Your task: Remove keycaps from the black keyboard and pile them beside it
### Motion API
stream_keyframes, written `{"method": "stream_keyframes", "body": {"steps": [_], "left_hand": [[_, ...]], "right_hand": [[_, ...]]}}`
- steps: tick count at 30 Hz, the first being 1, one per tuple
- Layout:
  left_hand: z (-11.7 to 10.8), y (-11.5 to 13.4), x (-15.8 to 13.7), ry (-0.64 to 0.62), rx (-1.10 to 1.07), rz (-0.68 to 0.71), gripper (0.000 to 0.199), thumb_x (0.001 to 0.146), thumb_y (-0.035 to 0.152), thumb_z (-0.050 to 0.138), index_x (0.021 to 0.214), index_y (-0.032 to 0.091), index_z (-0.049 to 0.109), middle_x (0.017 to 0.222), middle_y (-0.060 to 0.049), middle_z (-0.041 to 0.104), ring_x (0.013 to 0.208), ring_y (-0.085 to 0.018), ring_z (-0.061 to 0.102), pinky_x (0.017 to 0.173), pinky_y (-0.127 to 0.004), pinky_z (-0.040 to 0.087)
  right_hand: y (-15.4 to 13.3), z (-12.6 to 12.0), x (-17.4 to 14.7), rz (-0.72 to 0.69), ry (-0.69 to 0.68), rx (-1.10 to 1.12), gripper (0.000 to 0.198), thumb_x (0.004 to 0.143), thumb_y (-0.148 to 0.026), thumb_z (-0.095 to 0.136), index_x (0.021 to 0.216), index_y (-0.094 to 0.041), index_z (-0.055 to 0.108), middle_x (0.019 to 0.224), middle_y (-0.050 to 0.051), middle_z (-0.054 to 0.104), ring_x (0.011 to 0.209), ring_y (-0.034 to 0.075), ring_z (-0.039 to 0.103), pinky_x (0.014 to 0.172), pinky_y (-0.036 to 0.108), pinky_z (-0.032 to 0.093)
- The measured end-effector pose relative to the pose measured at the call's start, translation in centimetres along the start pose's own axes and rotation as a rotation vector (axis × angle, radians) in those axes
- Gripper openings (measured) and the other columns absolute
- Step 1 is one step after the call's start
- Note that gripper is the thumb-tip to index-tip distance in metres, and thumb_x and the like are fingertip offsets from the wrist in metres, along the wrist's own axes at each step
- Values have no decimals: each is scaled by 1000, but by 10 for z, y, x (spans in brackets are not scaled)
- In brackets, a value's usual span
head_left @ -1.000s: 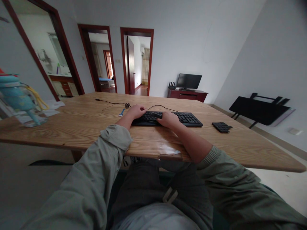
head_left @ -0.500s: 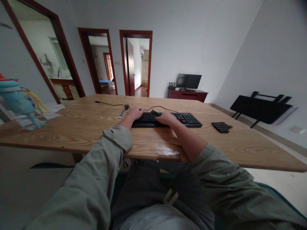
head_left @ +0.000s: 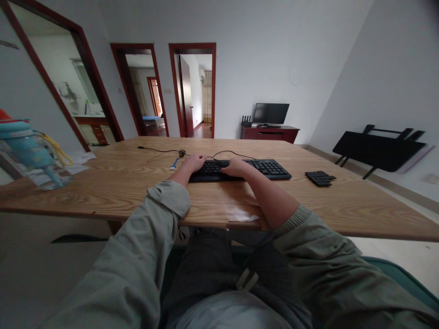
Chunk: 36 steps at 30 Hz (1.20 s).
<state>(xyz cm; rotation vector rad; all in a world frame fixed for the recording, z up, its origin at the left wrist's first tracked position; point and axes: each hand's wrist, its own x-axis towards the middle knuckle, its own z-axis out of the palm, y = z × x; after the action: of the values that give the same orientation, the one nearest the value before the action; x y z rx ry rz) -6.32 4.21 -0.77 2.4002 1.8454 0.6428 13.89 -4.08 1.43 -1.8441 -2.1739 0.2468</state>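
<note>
A black full-size keyboard (head_left: pixel 272 169) lies flat on the wooden table in front of me. My left hand (head_left: pixel 194 162) rests on its left end, fingers curled over the far edge. My right hand (head_left: pixel 235 167) is over the middle of the keys, closed on a dark stick-like object (head_left: pixel 219 162) that slants up and to the left. Its kind is too small to tell, and its lower end is hidden by my hand. Left of my left hand lies a small blue-handled brush (head_left: pixel 175 163) with a white end. Behind the keyboard its black cable (head_left: pixel 226 152) curves leftward.
At right on the wooden table (head_left: pixel 137 183) sits a group of small black pieces (head_left: pixel 319 178). A blue bottle (head_left: pixel 29 148) with a yellow strap stands at the left edge beside papers (head_left: pixel 80 160). A folded black table (head_left: pixel 379 151) is by the right wall.
The dark stick in my right hand has tilted slightly lower. Both hands stay in about the same place on the keyboard; the whole view has shifted a little.
</note>
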Motion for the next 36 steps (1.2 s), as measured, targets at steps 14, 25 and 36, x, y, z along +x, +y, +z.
{"method": "stream_keyframes", "body": {"steps": [14, 25, 36], "left_hand": [[-9, 0, -7, -54, -67, 95, 50, 96, 44, 32, 110, 18, 71, 121, -11, 69, 112, -24, 63, 97, -30, 45], [-11, 0, -7, -63, -66, 79, 48, 95, 46, 34, 110, 22, 72, 123, -7, 69, 113, -21, 63, 96, -25, 45], [-15, 5, -12, -67, -32, 69, 48, 96, 46, 33, 112, 22, 71, 124, -7, 68, 113, -21, 63, 95, -25, 45]], "right_hand": [[56, -28, -36, -69, -47, 131, 34, 79, -40, 62, 101, -16, 71, 81, 5, 70, 69, 16, 60, 61, 26, 40], [12, -3, -41, -238, 75, -196, 27, 83, -36, 57, 97, -17, 71, 100, 11, 72, 83, 21, 64, 73, 27, 43], [12, 4, -39, -358, 144, -92, 31, 80, -28, 59, 107, -18, 71, 105, 9, 71, 92, 21, 64, 80, 27, 44]]}}
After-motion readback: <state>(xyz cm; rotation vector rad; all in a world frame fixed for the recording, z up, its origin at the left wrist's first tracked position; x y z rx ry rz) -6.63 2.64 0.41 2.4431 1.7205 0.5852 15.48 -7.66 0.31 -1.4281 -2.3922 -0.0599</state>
